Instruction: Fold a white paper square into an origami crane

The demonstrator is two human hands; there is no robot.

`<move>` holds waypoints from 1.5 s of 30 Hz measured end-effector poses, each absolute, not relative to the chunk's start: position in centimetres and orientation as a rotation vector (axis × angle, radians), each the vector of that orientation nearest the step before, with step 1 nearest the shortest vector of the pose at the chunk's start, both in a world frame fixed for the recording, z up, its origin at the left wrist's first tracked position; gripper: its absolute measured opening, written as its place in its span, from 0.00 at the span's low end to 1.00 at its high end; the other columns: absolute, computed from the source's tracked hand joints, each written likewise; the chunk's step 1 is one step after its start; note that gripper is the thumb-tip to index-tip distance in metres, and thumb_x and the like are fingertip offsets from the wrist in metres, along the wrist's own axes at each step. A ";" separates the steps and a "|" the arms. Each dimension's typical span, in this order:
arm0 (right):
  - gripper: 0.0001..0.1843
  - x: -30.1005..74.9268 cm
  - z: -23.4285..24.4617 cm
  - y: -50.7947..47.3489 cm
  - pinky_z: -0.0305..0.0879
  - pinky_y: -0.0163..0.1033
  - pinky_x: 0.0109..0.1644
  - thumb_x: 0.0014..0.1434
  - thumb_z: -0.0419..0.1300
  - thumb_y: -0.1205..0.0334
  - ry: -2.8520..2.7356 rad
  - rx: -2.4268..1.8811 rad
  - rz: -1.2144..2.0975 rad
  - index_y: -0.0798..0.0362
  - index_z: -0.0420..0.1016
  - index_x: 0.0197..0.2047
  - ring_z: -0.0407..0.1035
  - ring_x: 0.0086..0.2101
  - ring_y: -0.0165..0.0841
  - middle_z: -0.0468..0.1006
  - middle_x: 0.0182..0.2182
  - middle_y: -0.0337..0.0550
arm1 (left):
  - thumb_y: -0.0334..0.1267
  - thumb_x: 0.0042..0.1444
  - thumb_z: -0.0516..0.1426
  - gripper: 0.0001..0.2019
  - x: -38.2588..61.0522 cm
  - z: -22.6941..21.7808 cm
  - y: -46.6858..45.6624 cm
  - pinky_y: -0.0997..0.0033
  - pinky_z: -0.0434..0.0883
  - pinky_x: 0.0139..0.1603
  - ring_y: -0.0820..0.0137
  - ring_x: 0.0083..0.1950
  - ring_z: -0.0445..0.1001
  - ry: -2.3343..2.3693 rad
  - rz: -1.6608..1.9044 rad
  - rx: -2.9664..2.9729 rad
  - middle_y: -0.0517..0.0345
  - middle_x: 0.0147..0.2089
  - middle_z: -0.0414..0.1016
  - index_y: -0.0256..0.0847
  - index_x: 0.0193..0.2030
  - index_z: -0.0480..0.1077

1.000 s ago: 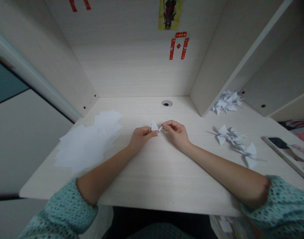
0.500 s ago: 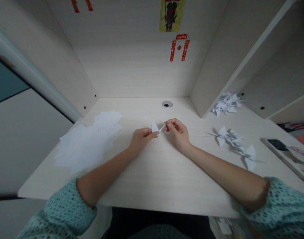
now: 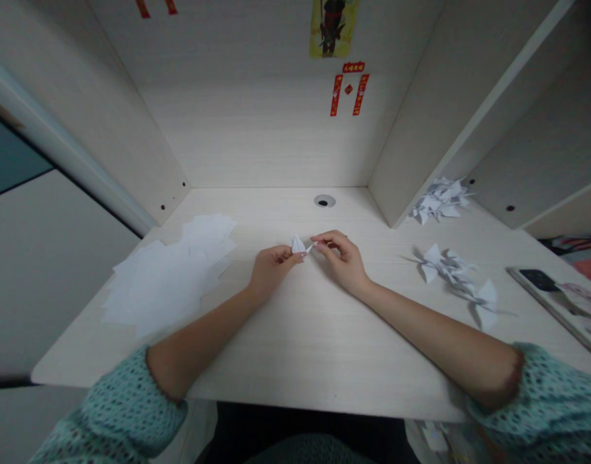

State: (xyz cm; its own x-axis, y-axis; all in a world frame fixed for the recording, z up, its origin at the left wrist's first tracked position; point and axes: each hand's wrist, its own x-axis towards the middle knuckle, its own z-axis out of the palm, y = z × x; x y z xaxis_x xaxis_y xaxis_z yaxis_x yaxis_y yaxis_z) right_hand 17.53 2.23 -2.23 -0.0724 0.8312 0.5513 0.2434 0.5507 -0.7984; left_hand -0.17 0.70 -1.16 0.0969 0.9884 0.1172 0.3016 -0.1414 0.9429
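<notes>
A small white folded paper crane (image 3: 298, 245) is held just above the middle of the desk. My left hand (image 3: 274, 265) pinches its body between thumb and fingers, with a pointed fold sticking up above the grip. From the crane a thin strip points to the right, and my right hand (image 3: 342, 256) pinches that tip between thumb and index finger. The palms hide part of the fingers. Further right, several finished paper cranes (image 3: 452, 274) lie in a loose row on the desk.
Overlapping white paper sheets (image 3: 172, 280) spread over the desk's left side. A heap of folded paper cranes (image 3: 443, 200) sits behind the upright partition (image 3: 411, 161). A phone (image 3: 556, 303) lies at the right. A round cable hole (image 3: 325, 201) is near the back panel.
My right hand has shifted slightly left, its fingertips nearer my left hand. The pinched tip now looks shorter and bent. The view has tilted a little.
</notes>
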 end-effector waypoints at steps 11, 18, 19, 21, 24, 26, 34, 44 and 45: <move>0.05 17.6 -2.1 2.2 0.62 0.39 0.37 0.57 0.61 0.62 -1.593 -0.918 0.568 0.49 0.78 0.34 0.68 0.32 0.32 0.77 0.31 0.41 | 0.51 0.45 0.62 0.17 0.0 -0.9 0.7 0.76 0.56 0.27 0.77 0.25 0.62 1.239 1.070 1.469 0.63 0.23 0.69 0.37 0.23 0.73; 0.05 17.5 -1.8 1.9 0.63 0.39 0.35 0.55 0.62 0.60 -1.551 -0.902 0.578 0.48 0.80 0.34 0.67 0.30 0.31 0.77 0.28 0.41 | 0.51 0.44 0.63 0.17 0.1 -0.5 0.5 0.75 0.57 0.28 0.76 0.26 0.63 1.219 1.095 1.413 0.62 0.23 0.70 0.36 0.23 0.72; 0.06 17.5 -1.8 1.8 0.63 0.39 0.35 0.55 0.63 0.60 -1.552 -0.894 0.588 0.48 0.81 0.35 0.67 0.30 0.31 0.77 0.29 0.41 | 0.51 0.45 0.62 0.17 0.1 -0.5 0.5 0.75 0.57 0.28 0.76 0.26 0.63 1.219 1.108 1.409 0.62 0.23 0.70 0.36 0.22 0.71; 0.07 17.5 -1.7 1.7 0.64 0.40 0.36 0.55 0.62 0.59 -1.560 -0.888 0.624 0.47 0.81 0.38 0.68 0.31 0.32 0.77 0.30 0.42 | 0.51 0.46 0.62 0.18 0.0 -0.6 0.5 0.75 0.57 0.28 0.77 0.26 0.62 1.226 1.133 1.404 0.63 0.22 0.69 0.36 0.21 0.70; 0.09 17.4 -1.6 1.5 0.65 0.42 0.38 0.56 0.61 0.57 -1.561 -0.912 0.674 0.46 0.81 0.38 0.69 0.33 0.34 0.78 0.31 0.43 | 0.51 0.47 0.61 0.18 -0.2 -0.8 0.6 0.75 0.57 0.28 0.77 0.25 0.62 1.245 1.138 1.411 0.63 0.22 0.68 0.37 0.22 0.69; 0.08 17.4 -1.5 1.6 0.65 0.43 0.40 0.56 0.61 0.56 -1.546 -0.921 0.704 0.46 0.81 0.36 0.70 0.34 0.35 0.78 0.31 0.43 | 0.51 0.47 0.61 0.18 -0.3 -0.9 0.6 0.75 0.57 0.28 0.77 0.25 0.62 1.266 1.132 1.435 0.63 0.22 0.68 0.37 0.23 0.70; 0.07 17.4 -2.3 2.6 0.64 0.41 0.38 0.51 0.65 0.55 -1.428 -0.944 0.883 0.48 0.81 0.27 0.69 0.32 0.33 0.78 0.27 0.41 | 0.50 0.50 0.59 0.17 -0.2 -0.7 0.5 0.75 0.58 0.29 0.75 0.26 0.63 1.392 1.121 1.704 0.63 0.21 0.66 0.37 0.23 0.72; 0.07 17.4 -2.2 2.5 0.64 0.41 0.39 0.50 0.66 0.55 -1.441 -0.976 0.917 0.47 0.81 0.28 0.71 0.32 0.33 0.80 0.28 0.41 | 0.52 0.50 0.58 0.17 -0.4 -0.7 0.5 0.75 0.58 0.28 0.75 0.26 0.63 1.421 1.098 1.723 0.63 0.21 0.66 0.38 0.25 0.73; 0.07 17.4 -2.2 2.5 0.64 0.41 0.39 0.49 0.66 0.55 -1.441 -0.978 0.914 0.48 0.81 0.28 0.70 0.32 0.33 0.79 0.28 0.41 | 0.52 0.50 0.58 0.17 -0.4 -0.7 0.5 0.75 0.58 0.28 0.75 0.25 0.63 1.419 1.093 1.718 0.63 0.21 0.66 0.38 0.25 0.73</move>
